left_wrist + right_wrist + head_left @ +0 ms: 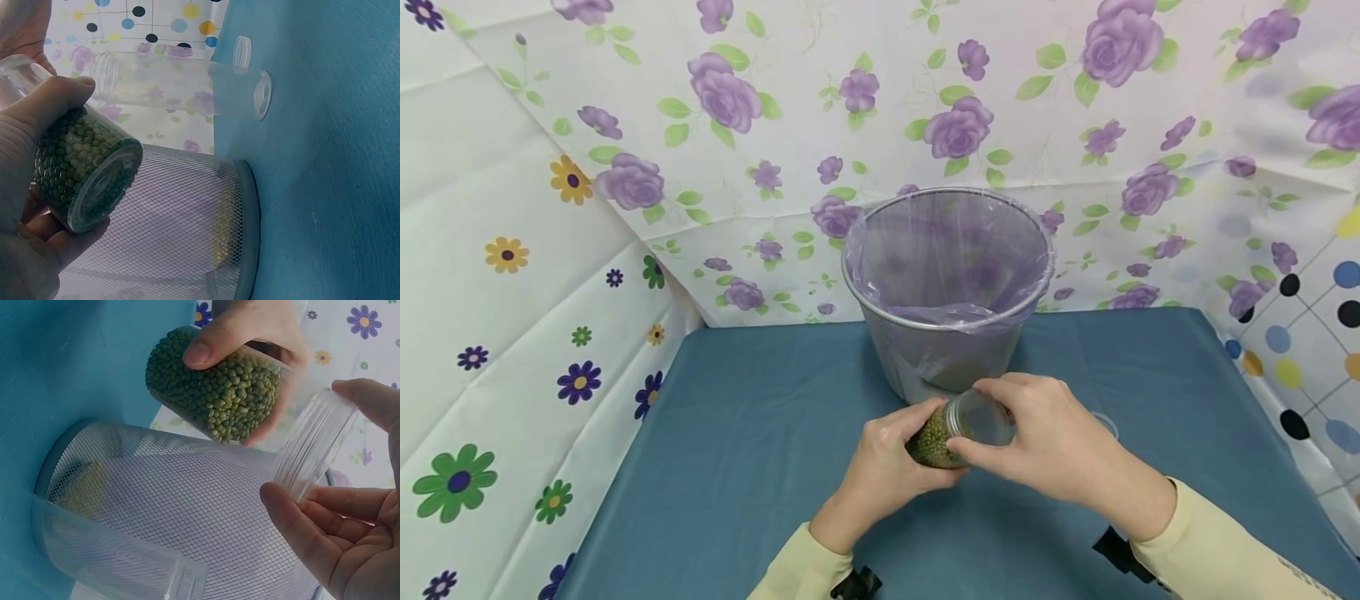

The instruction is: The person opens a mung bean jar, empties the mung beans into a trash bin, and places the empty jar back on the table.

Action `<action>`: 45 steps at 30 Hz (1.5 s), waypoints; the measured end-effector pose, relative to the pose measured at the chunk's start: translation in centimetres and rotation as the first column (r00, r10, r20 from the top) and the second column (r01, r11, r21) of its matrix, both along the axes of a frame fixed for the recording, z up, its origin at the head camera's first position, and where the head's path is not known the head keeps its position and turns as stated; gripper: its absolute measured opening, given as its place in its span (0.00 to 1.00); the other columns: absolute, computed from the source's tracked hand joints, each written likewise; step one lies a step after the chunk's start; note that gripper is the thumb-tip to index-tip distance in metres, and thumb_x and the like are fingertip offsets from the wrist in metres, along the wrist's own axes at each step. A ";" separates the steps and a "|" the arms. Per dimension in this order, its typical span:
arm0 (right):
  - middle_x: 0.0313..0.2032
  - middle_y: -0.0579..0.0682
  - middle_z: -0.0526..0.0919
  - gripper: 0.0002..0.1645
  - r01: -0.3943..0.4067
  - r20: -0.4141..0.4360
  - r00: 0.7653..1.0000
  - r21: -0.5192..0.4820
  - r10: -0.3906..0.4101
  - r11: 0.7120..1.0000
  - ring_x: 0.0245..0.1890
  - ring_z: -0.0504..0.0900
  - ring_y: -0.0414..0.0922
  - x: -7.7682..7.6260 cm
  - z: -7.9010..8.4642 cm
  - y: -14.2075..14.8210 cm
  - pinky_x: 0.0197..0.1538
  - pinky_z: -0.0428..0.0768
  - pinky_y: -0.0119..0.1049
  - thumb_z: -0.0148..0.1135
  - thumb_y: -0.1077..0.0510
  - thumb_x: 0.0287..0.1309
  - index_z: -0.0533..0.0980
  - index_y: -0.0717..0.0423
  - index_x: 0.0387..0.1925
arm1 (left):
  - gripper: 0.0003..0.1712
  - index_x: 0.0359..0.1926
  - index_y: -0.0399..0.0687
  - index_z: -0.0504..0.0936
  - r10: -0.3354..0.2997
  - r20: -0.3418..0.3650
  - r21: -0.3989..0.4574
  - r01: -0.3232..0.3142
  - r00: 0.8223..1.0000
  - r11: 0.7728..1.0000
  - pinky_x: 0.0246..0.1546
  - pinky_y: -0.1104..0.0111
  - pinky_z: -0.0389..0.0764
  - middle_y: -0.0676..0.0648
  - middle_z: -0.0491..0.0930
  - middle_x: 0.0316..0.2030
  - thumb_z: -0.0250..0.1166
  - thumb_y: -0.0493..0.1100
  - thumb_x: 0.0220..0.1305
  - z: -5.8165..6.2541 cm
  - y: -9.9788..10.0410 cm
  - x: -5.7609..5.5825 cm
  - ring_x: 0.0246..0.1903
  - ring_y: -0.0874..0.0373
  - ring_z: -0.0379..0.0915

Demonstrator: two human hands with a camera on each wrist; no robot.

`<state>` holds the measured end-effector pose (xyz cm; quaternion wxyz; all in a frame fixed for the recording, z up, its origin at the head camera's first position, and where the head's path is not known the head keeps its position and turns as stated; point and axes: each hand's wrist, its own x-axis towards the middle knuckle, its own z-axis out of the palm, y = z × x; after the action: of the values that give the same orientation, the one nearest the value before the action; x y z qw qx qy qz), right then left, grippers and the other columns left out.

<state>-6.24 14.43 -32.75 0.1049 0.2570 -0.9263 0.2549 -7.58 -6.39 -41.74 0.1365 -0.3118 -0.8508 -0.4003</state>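
Note:
My left hand [887,458] grips a clear jar of green mung beans [90,162], tilted sideways, its base toward the left wrist camera. Between thumb and fingers, my right hand [1056,437] pinches a clear ridged lid [315,444] at the jar's mouth. Whether the lid is seated or slightly apart I cannot tell. Beyond the hands, an empty clear jar [169,84] stands upright and uncapped on the blue table. A second clear lid [242,51] lies beside it, partly hidden by the right wrist in the head view.
A mesh bin [917,350] lined with a thin purple bag stands at the table's back, just behind the hands. Something yellowish [225,225] shows through the mesh near its bottom. Flowered cloth [760,125] hangs behind the blue table [737,458].

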 end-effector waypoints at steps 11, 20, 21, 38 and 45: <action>0.28 0.37 0.75 0.31 -0.090 -0.058 0.994 -0.018 0.088 0.996 0.24 0.70 0.31 -0.1 -0.4 0.4 0.25 0.72 0.26 0.64 0.31 0.45 0.79 0.46 0.45 | 0.40 0.60 0.73 0.68 -0.029 0.080 -0.005 0.030 0.996 1.000 0.46 0.77 0.78 0.65 0.76 0.53 0.74 0.55 0.44 0.2 -0.4 0.0 0.50 0.72 0.74; 0.56 0.34 0.71 0.43 -0.191 0.089 0.979 0.064 0.185 0.979 0.56 0.71 0.32 0.0 0.6 1.0 0.51 0.78 0.35 0.64 0.30 0.44 0.65 0.35 0.62 | 0.39 0.60 0.73 0.68 -0.038 0.101 -0.009 0.039 0.994 0.999 0.47 0.75 0.78 0.64 0.76 0.53 0.72 0.57 0.45 0.1 -0.8 0.1 0.51 0.71 0.74; 0.57 0.34 0.70 0.45 -0.174 0.103 0.981 0.073 0.166 0.982 0.57 0.71 0.33 0.0 0.7 0.9 0.52 0.78 0.35 0.63 0.28 0.43 0.64 0.35 0.63 | 0.39 0.61 0.72 0.68 -0.024 0.083 -0.024 0.026 0.996 0.999 0.48 0.74 0.78 0.63 0.76 0.54 0.72 0.56 0.45 0.0 -0.8 0.1 0.51 0.71 0.74; 0.19 0.36 0.75 0.31 0.059 0.202 0.977 0.053 -0.069 0.997 0.13 0.68 0.32 -0.1 0.7 -0.1 0.20 0.69 0.28 0.58 0.26 0.47 0.79 0.46 0.39 | 0.40 0.60 0.71 0.69 0.066 -0.037 -0.120 -0.070 0.997 0.990 0.46 0.75 0.78 0.62 0.77 0.52 0.74 0.54 0.43 -0.2 -0.4 0.4 0.50 0.71 0.75; 0.45 0.37 0.80 0.31 -0.034 0.081 0.996 0.103 0.025 0.994 0.41 0.80 0.33 0.1 0.6 0.3 0.42 0.79 0.36 0.68 0.35 0.43 0.76 0.39 0.50 | 0.41 0.60 0.73 0.68 0.071 -0.021 -0.119 -0.073 0.997 0.990 0.47 0.73 0.78 0.63 0.77 0.52 0.74 0.54 0.42 -0.2 -0.4 0.4 0.50 0.71 0.74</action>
<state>-6.16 14.78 -32.19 0.0504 0.2655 -0.9379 0.2176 -7.22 -6.81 -41.99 0.1388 -0.2918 -0.8829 -0.3406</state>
